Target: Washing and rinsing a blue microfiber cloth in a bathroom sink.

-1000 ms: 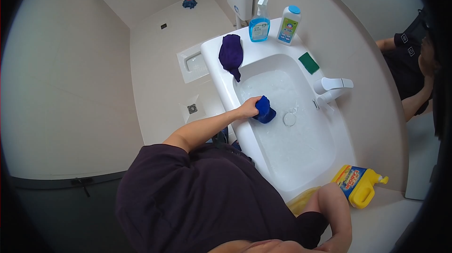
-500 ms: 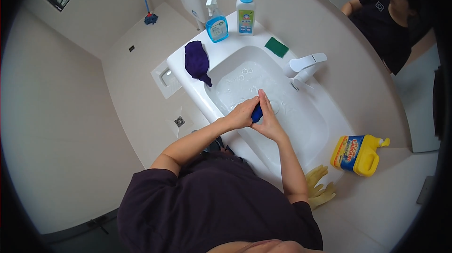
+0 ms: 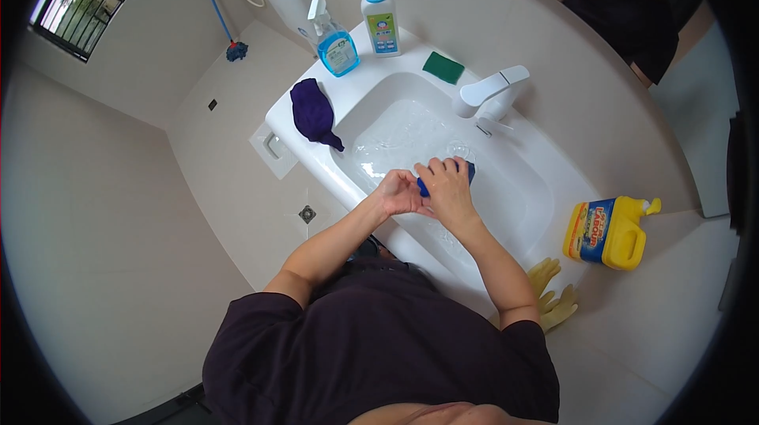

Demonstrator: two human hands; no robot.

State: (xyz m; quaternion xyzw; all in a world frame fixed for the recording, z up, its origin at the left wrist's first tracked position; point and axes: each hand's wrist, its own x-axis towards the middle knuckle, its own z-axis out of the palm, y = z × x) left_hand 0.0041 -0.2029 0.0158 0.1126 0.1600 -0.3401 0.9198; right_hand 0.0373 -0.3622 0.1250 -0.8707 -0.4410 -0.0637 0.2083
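Over the water in the white washbasin (image 3: pixel 522 223), my right hand (image 3: pixel 449 190) is closed from above around a small blue sponge (image 3: pixel 424 185). Its darker end sticks out past the fingers, while most of it is covered by my hand. Close on the left is my left hand (image 3: pixel 401 194), palm turned toward the sponge and fingers loosely apart. Its fingertips come near the sponge and the right hand; whether they touch is hard to see. Ripples and bubbles mark the shallow water below.
Along the basin rim are a purple cloth (image 3: pixel 313 111), a blue spray bottle (image 3: pixel 337 49), a white bottle with blue cap (image 3: pixel 382 23), a green scouring pad (image 3: pixel 443 68) and a white faucet (image 3: pixel 492 93). At right are a yellow jug (image 3: pixel 609 233) and pale yellow rubber gloves (image 3: pixel 555 306).
My palms were pressed together around the sponge. Now they have parted, the right hand has turned over on top of it, and the left has drawn away to the left.
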